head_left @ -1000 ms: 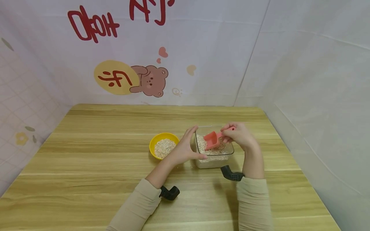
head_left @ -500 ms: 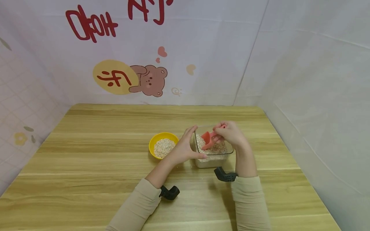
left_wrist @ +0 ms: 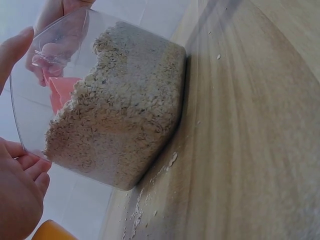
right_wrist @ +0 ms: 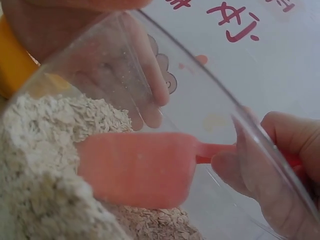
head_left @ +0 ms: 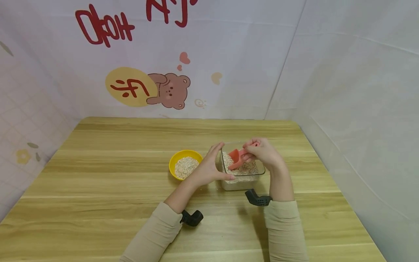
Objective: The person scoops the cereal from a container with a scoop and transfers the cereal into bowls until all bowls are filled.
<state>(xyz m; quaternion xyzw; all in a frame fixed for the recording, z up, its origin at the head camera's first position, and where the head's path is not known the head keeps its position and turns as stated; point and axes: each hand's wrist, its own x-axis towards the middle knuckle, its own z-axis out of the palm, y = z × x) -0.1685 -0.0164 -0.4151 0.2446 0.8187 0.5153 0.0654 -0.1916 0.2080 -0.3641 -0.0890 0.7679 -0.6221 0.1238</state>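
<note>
A clear plastic container [head_left: 240,183] filled partway with oat flakes [left_wrist: 120,100] stands on the table, right of centre. My left hand [head_left: 209,169] grips its left side, thumb along the near rim and fingers at the far corner. My right hand [head_left: 263,153] pinches the handle of a pink scoop [head_left: 236,160] over the right side of the container. In the right wrist view the lip of the scoop [right_wrist: 140,170] is dug into the oats. Left of the container sits a yellow bowl [head_left: 173,162] with oats in it, partly hidden behind my left hand.
The wooden table [head_left: 114,182] runs up to a printed wall cloth [head_left: 242,54] at the back and white cloth on both sides. Some loose flakes [left_wrist: 137,210] lie on the table by the container. Each wrist wears a black camera mount [head_left: 193,218].
My right hand has moved left with the scoop, whose bowl has tipped more upright in the oats. Over the last half second it shifts only slightly. My left hand stays on the container.
</note>
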